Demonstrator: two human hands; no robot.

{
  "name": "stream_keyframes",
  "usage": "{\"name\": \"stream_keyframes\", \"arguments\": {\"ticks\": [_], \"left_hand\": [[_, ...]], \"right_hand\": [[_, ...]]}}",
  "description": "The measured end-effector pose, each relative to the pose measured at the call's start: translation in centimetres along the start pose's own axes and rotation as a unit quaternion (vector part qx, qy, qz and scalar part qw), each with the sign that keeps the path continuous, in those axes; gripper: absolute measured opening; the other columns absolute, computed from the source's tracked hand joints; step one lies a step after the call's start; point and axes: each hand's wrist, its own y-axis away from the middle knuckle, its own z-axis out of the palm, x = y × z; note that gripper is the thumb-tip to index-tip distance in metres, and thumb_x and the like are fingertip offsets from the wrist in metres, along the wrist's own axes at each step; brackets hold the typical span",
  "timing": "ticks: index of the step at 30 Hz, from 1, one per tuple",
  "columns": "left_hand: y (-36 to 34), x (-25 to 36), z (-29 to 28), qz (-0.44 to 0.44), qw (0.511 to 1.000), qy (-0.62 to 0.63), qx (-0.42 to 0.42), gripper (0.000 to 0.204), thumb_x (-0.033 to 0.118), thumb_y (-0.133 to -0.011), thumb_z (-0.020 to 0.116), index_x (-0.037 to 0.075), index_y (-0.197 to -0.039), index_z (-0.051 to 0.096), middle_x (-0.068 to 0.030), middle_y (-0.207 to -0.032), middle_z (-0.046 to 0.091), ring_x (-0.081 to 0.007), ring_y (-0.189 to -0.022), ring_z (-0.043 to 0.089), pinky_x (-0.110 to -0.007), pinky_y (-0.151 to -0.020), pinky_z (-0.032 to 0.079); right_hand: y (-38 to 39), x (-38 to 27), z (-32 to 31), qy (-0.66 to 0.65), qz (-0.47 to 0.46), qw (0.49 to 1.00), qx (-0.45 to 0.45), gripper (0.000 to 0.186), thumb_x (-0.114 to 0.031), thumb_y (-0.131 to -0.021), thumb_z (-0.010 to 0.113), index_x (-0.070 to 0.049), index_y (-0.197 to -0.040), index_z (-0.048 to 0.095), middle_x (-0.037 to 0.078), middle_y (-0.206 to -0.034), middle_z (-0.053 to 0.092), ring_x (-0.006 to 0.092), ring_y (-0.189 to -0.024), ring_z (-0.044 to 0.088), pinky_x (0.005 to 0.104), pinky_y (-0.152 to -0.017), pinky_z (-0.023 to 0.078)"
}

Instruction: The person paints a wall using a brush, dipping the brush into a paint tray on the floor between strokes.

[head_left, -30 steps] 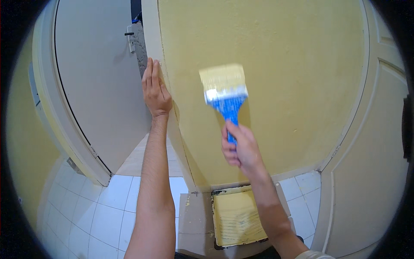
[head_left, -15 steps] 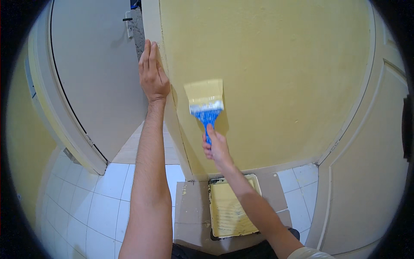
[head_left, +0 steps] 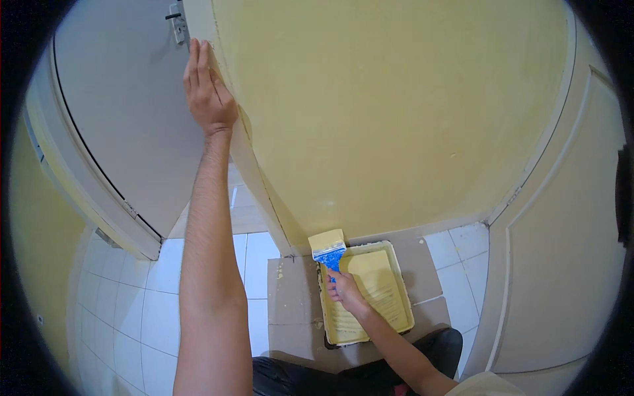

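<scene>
My left hand [head_left: 211, 94] rests with straightened fingers against the white door trim [head_left: 248, 165], beside the yellow wall [head_left: 390, 109]. My right hand [head_left: 345, 290] grips a wide blue-handled paintbrush [head_left: 327, 241] low at the wall's base. The brush's bristles are coated in pale yellow paint and sit at the upper left corner of a paint tray [head_left: 407, 317]. The tray holds yellow paint, with streaks on its ribbed part, and has dark-stained edges.
Flattened cardboard [head_left: 293, 292] lies under the tray on white floor tiles [head_left: 162, 328]. A grey door [head_left: 119, 105] with a handle stands at the left, a cream panelled door [head_left: 548, 284] at the right. My legs in dark trousers show at the bottom.
My right hand has brought the brush down from mid-wall to the tray. The view has tilted downward; my left hand stays on the trim.
</scene>
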Motion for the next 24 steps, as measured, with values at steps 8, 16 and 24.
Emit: {"name": "stream_keyframes", "arguments": {"ticks": [8,16,24], "left_hand": [[-0.3,0.2,-0.5,0.012,1.0,-0.007,0.003,0.06,0.002,-0.086,0.038,0.015,-0.144,0.045,-0.0048,-0.15,0.043,-0.0262,-0.133,0.043,-0.038,-0.109,0.038],[-0.4,0.2,-0.5,0.001,1.0,0.013,-0.011,0.055,0.006,-0.09,0.036,0.012,-0.144,0.043,-0.0083,-0.151,0.041,-0.0263,-0.137,0.04,-0.04,-0.112,0.032],[-0.9,0.3,-0.4,-0.002,1.0,0.001,-0.011,0.062,0.001,-0.083,0.038,0.013,-0.144,0.044,-0.0062,-0.151,0.042,-0.0253,-0.136,0.041,-0.037,-0.112,0.035]], "right_hand": [[1.3,-11.3,0.5,-0.29,0.053,0.922,-0.253,0.014,-0.007,-0.096,0.049,-0.006,-0.083,0.046,-0.002,-0.066,0.039,0.0096,-0.055,0.037,0.0237,-0.05,0.034],[13.3,-28.3,8.2,-0.362,0.128,0.843,-0.378,0.01,0.0,-0.097,0.043,0.002,-0.087,0.043,0.01,-0.085,0.046,0.0177,-0.076,0.046,0.0275,-0.061,0.042],[22.4,-39.8,15.3,-0.225,0.052,0.847,-0.479,0.013,-0.001,-0.097,0.038,0.001,-0.085,0.04,0.011,-0.087,0.046,0.0196,-0.077,0.045,0.031,-0.065,0.045]]}}
